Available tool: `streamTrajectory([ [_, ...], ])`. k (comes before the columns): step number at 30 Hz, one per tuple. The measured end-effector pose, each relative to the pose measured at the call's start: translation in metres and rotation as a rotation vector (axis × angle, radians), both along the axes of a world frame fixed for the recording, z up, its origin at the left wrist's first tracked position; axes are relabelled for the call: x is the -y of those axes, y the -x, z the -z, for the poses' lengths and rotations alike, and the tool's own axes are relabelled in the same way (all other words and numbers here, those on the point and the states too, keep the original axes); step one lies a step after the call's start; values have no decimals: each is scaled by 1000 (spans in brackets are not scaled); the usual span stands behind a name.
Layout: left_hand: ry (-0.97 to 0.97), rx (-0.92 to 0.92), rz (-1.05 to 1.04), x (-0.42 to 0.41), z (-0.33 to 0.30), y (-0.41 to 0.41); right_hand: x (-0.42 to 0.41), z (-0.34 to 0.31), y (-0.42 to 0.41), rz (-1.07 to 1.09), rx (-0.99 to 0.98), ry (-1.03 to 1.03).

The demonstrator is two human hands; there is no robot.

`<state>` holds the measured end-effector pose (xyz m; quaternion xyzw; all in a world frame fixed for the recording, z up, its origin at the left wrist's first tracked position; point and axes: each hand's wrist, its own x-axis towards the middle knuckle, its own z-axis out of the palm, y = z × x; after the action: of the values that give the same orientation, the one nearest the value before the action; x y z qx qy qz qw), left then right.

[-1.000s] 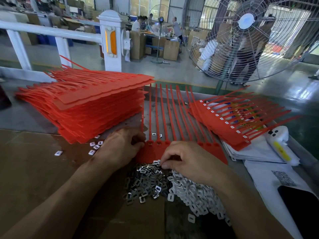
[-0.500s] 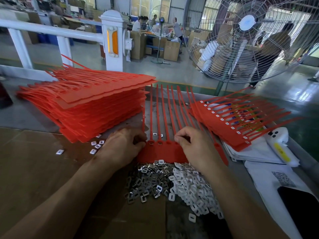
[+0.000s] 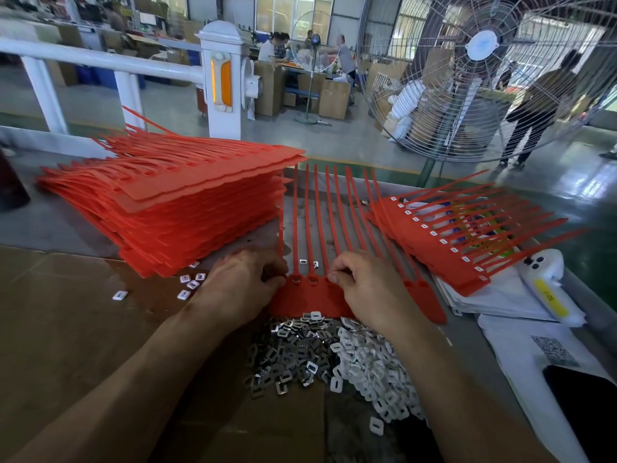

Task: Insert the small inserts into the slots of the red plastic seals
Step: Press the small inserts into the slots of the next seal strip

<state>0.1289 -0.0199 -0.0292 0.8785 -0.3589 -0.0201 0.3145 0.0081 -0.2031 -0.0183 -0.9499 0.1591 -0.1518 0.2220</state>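
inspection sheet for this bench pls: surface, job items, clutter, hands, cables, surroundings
Surface: cardboard over a grey bench.
Job's things: red seal strip under both hands; tall red stack at left; fitted strips at right; metal inserts and white inserts heaped in front.
Clutter: loose inserts, white device, papers.
Hands: left hand presses the strip; right hand pinches at a slot.
Cables: nothing seen.
Surroundings: big fan, white railing, people behind.
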Motion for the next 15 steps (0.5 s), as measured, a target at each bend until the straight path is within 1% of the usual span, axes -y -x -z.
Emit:
streamTrajectory([
  [8,12,-12,-2,1,1,0,-1,1,-3,38,-40,10],
  [15,14,-21,2,0,1,0,-2,4,-3,105,32,-87],
])
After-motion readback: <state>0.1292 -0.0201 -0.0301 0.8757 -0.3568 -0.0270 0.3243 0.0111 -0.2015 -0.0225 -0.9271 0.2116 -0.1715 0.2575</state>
